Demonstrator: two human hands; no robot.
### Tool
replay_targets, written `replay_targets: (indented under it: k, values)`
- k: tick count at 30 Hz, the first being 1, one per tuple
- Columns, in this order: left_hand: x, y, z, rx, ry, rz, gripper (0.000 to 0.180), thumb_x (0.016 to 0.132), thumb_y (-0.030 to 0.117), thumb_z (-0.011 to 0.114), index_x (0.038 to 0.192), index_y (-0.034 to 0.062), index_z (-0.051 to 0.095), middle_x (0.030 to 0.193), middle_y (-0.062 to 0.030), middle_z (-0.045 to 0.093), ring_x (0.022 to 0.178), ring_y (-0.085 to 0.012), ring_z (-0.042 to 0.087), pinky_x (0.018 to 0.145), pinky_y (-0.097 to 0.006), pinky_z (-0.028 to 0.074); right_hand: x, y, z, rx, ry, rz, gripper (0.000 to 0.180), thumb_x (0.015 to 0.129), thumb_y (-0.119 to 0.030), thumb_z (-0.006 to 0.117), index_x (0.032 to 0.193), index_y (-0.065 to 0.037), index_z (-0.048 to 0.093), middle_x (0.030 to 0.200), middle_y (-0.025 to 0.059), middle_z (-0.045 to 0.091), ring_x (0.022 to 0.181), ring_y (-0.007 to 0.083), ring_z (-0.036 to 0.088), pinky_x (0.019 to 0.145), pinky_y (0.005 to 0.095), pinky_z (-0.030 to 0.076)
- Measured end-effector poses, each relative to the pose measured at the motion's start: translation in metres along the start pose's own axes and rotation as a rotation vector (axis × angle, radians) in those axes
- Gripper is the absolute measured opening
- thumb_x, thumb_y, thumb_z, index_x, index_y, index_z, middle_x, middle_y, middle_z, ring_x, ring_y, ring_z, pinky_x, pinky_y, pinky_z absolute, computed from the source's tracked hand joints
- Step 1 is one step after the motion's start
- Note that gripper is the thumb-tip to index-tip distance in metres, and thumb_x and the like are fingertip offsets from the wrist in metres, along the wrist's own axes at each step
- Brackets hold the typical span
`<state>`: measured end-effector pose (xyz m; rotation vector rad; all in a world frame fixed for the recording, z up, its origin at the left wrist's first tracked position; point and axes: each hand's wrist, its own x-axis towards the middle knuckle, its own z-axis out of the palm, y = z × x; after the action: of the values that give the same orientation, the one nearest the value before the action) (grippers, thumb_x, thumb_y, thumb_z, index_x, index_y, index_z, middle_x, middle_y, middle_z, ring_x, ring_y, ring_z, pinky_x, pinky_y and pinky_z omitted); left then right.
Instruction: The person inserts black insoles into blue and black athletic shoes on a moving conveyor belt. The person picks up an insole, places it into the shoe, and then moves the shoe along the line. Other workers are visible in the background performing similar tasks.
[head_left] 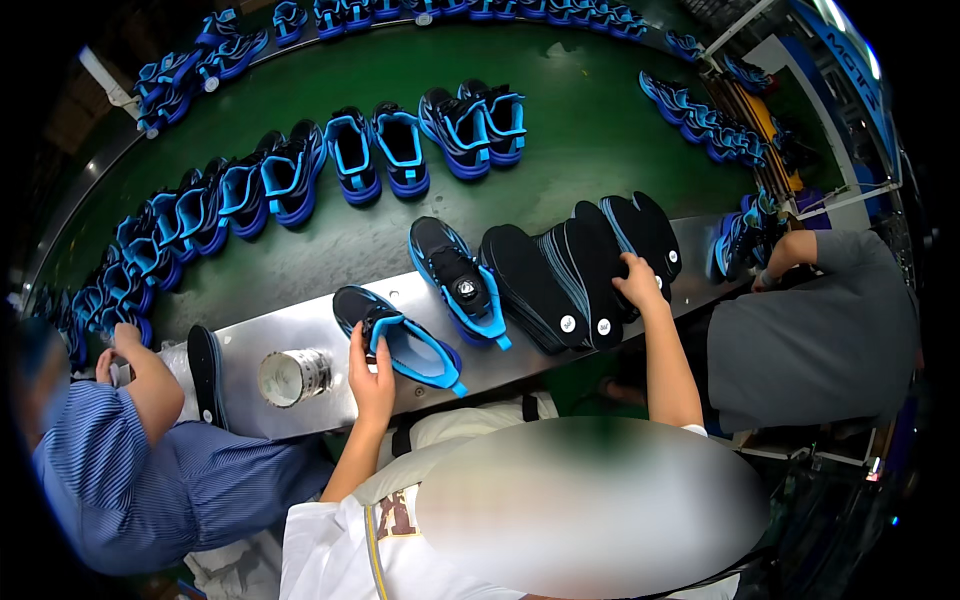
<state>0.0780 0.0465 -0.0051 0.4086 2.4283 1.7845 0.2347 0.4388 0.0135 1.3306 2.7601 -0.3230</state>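
Note:
My left hand [371, 386] grips the side of a black and blue sneaker [412, 352], thumb at its collar. The sneaker lies on the metal ledge, its opening toward me and its pale inside showing. Just to its right, a second sneaker [450, 262] has a round dial on its tongue. Stacks of black insoles [522, 285] with round white stickers at the heels lie further right. At the rightmost stack [640, 228], the fingers of my right hand [641, 284] are bent onto the edge of an insole; the fingertips are partly hidden.
An open round can [294, 378] and a single insole [205, 375] are at the left of the metal ledge [250, 335]. Beyond it, a row of sneakers [290, 175] stands on the green belt [580, 120]. Co-workers sit close on my left [200, 480] and right [810, 340].

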Motion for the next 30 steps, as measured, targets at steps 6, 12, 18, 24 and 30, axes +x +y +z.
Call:
replay_targets:
  k: [6,12,18,24,30]
  values:
    - [0.003,0.003,0.003,-0.040,0.025,-0.130,0.037,0.081,0.014,0.054,0.111,-0.0017,0.042,0.091,-0.0091,0.054,0.077,-0.0135,0.052,0.062,-0.021,0.041,0.007,-0.018,0.001,-0.194,-0.045,-0.231,0.051,0.063,-0.006,0.058,0.111,-0.012,0.043,0.111,0.0134,0.047,0.105,0.0292,0.044,0.086,0.0368,0.036]
    - [0.000,-0.004,0.009,-0.007,0.069,-0.067,0.037,0.078,0.014,0.056,0.110,-0.0001,0.043,0.091,-0.0084,0.052,0.082,-0.0131,0.049,0.064,-0.023,0.040,0.009,-0.041,0.009,0.092,-0.008,-0.260,0.040,0.072,-0.007,0.043,0.111,-0.003,0.048,0.104,0.0189,0.052,0.095,0.0329,0.050,0.081,0.0386,0.039]
    - [0.000,-0.008,0.010,0.014,0.021,-0.055,0.036,0.081,0.015,0.054,0.113,0.0035,0.040,0.097,-0.0048,0.050,0.085,-0.0102,0.047,0.064,-0.020,0.037,0.012,-0.069,0.021,0.644,0.148,-0.471,0.031,0.071,-0.003,0.044,0.100,0.003,0.052,0.099,0.0203,0.054,0.091,0.0339,0.052,0.081,0.0352,0.041]
    - [-0.005,-0.008,0.008,0.186,0.083,0.075,0.038,0.081,0.014,0.054,0.114,0.0016,0.040,0.097,-0.0073,0.050,0.083,-0.0123,0.049,0.064,-0.022,0.038,0.017,-0.056,0.011,0.242,0.120,-0.100,0.035,0.080,-0.019,0.045,0.108,0.002,0.047,0.097,0.0198,0.055,0.094,0.0324,0.051,0.083,0.0365,0.040]
    - [0.001,-0.005,0.012,0.334,0.171,0.250,0.033,0.081,0.010,0.053,0.111,-0.0003,0.046,0.088,-0.0102,0.053,0.068,-0.0147,0.047,0.059,-0.024,0.038,0.020,-0.049,0.013,0.467,0.226,-0.333,0.024,0.078,-0.009,0.046,0.099,0.001,0.052,0.093,0.0201,0.056,0.088,0.0333,0.054,0.077,0.0373,0.043]
